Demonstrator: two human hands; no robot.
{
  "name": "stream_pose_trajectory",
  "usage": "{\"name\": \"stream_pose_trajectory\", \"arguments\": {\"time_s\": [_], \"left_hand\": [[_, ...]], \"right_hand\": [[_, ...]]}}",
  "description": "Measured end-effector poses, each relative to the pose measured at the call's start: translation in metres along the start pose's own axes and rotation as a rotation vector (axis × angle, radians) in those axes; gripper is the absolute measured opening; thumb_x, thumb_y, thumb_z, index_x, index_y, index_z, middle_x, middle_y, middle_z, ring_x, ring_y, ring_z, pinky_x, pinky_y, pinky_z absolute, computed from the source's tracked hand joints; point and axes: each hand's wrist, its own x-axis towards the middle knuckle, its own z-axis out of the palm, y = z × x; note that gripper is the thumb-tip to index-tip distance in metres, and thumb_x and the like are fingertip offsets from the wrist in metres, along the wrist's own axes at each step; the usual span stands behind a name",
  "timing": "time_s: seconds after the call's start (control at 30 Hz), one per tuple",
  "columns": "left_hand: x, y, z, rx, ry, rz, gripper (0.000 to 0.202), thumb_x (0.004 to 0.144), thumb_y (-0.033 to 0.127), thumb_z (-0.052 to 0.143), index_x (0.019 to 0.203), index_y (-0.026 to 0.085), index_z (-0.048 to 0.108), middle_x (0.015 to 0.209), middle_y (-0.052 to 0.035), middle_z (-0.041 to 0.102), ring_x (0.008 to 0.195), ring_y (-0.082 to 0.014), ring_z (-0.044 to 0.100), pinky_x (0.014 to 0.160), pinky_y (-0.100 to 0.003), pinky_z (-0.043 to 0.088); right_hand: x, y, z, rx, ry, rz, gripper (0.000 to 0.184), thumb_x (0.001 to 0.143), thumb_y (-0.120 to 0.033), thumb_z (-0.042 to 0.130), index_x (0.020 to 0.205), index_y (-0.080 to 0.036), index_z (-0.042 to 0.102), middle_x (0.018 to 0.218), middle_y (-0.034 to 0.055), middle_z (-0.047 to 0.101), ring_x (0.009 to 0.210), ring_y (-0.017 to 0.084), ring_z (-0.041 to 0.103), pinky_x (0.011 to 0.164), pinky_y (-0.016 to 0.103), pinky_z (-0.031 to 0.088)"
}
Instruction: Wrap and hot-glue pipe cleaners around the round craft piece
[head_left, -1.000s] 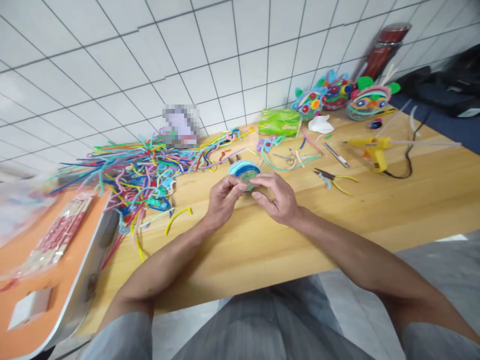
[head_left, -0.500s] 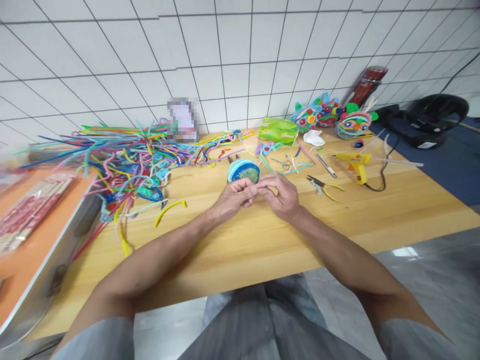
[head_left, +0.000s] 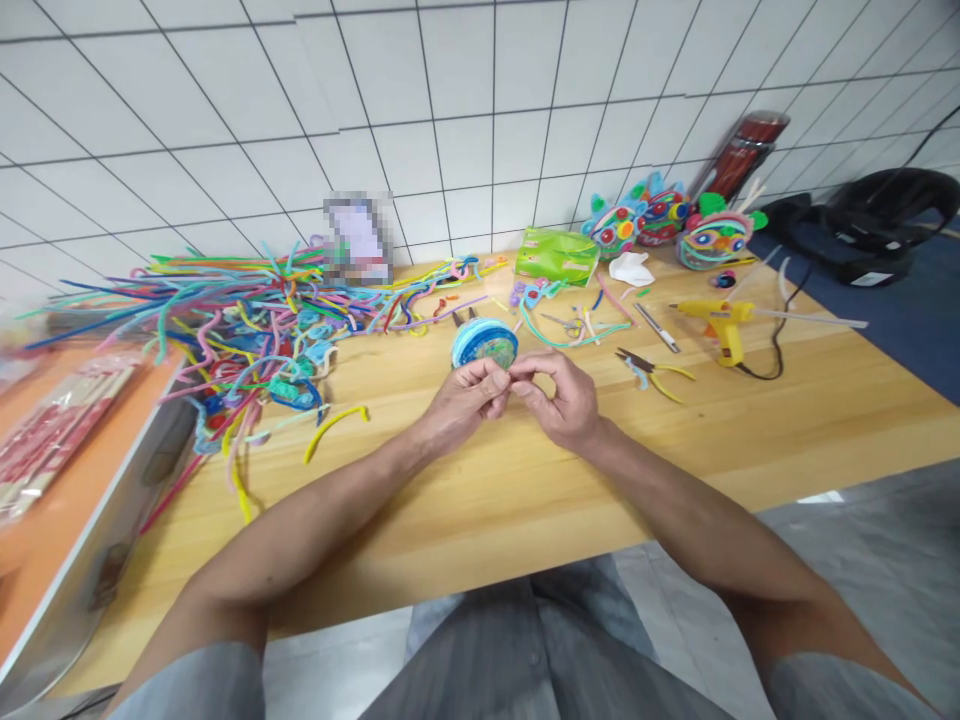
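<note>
My left hand [head_left: 472, 395] and my right hand [head_left: 556, 397] meet over the middle of the wooden table, fingertips nearly touching. Both are closed in a pinch; whatever lies between the fingers is too small or too hidden to name. Just behind them sits a round blue and turquoise piece wound from pipe cleaners [head_left: 480, 338], its front partly covered by my left fingers. Dark tips of a tool [head_left: 463, 315] show behind that piece. To the right of my right hand are pliers with yellow handles [head_left: 664, 377].
Pipe cleaners [head_left: 225, 290] lie heaped at the left. A green tissue pack [head_left: 555, 257], decorated pipe-cleaner heads [head_left: 716, 240] and a red flask [head_left: 742, 160] stand along the wall. A yellow glue gun [head_left: 720, 320] and a utility knife [head_left: 658, 327] lie at the right.
The view has shifted slightly. My right fingers have bent a little, their tips staying against or close to the left ones. The objects on the table keep their places.
</note>
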Motion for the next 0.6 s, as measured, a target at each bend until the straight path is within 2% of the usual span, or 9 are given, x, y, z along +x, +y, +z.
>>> {"name": "stream_pose_trajectory", "arguments": {"time_s": [0.2, 0.37, 0.6], "left_hand": [[0.0014, -0.0045, -0.0053, 0.05, 0.005, -0.014, 0.066, 0.072, 0.073, 0.095, 0.07, 0.018, 0.057, 0.053, 0.0063, 0.055, 0.048, -0.0065, 0.044, 0.054, -0.021, 0.034], [0.0012, -0.0061, -0.0061, 0.075, 0.015, -0.009, 0.066, 0.075, 0.071, 0.094, 0.069, 0.018, 0.056, 0.054, 0.0064, 0.056, 0.049, -0.0063, 0.045, 0.054, -0.02, 0.035], [0.0007, -0.0078, -0.007, 0.09, 0.026, -0.016, 0.067, 0.075, 0.072, 0.094, 0.069, 0.018, 0.055, 0.053, 0.007, 0.056, 0.049, -0.0055, 0.045, 0.053, -0.019, 0.034]], "right_hand": [[0.0022, 0.0002, 0.001, -0.014, -0.031, -0.017, 0.011, 0.11, -0.036, 0.061, 0.111, -0.029, 0.07, 0.104, 0.005, 0.081, 0.098, 0.021, 0.078, 0.086, 0.038, 0.065], [0.0019, 0.0008, 0.0022, -0.027, -0.029, 0.007, 0.016, 0.112, -0.039, 0.059, 0.108, -0.027, 0.069, 0.1, 0.0046, 0.08, 0.094, 0.02, 0.079, 0.084, 0.036, 0.065], [0.0018, 0.0011, 0.0047, 0.085, -0.008, 0.021, 0.006, 0.111, -0.029, 0.061, 0.106, -0.027, 0.064, 0.098, 0.0033, 0.076, 0.095, 0.019, 0.075, 0.085, 0.033, 0.061]]}}
